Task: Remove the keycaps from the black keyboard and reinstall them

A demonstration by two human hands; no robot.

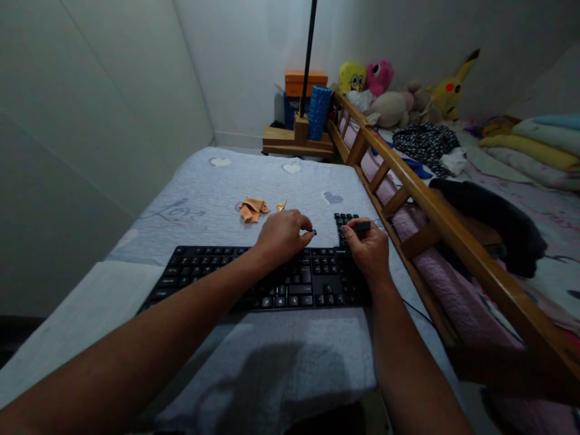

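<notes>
Head view | keyboard [294,289] lay on cover [217,190], most visible keys in place | keycaps [339,228] lay grouped beyond its right end; looked partway, remainder unclear, right end shadowed | left hand [286,232] pinched black piece [313,232], maybe a keycap | right hand [369,244] gripped black-handled tool [362,227], fingers curled

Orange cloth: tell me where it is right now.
In the head view, the orange cloth lies left of centre on the bedspread, beyond the keyboard and left of the left hand.
</notes>
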